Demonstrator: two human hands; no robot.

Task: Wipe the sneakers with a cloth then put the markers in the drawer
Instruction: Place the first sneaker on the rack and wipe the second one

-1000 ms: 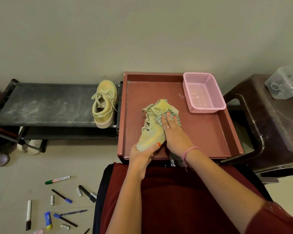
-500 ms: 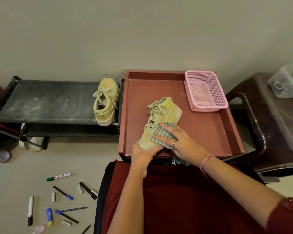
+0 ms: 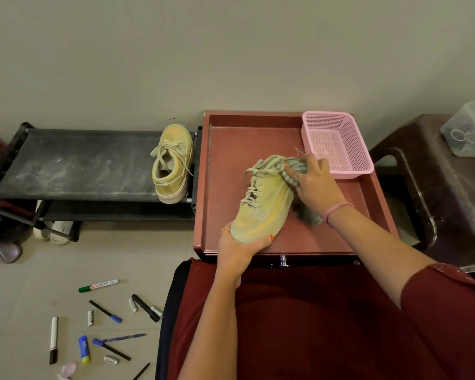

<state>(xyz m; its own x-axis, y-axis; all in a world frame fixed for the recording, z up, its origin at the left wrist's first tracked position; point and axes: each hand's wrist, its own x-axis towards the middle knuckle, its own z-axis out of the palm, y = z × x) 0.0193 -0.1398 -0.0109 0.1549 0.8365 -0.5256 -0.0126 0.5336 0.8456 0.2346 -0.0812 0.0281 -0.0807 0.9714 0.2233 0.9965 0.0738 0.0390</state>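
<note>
A yellow sneaker (image 3: 263, 204) lies tilted on the red-brown drawer top (image 3: 231, 160). My left hand (image 3: 239, 248) grips its toe from the front. My right hand (image 3: 313, 185) presses a grey striped cloth (image 3: 292, 171) against the sneaker's collar near the laces; a tail of the cloth hangs below my wrist. The second yellow sneaker (image 3: 173, 163) stands on the black shoe rack (image 3: 74, 165) at left. Several markers (image 3: 98, 286) and caps lie scattered on the floor at lower left.
A pink mesh basket (image 3: 337, 144) sits in the drawer top's back right corner. A dark brown plastic stool (image 3: 436, 182) with a clear container (image 3: 469, 133) stands at right. White shoes (image 3: 55, 231) lie under the rack. A metal drawer handle (image 3: 283, 260) shows at the front edge.
My right hand has slid the cloth from the sneaker's toe side up to its collar by the laces. The left hand keeps its grip on the toe.
</note>
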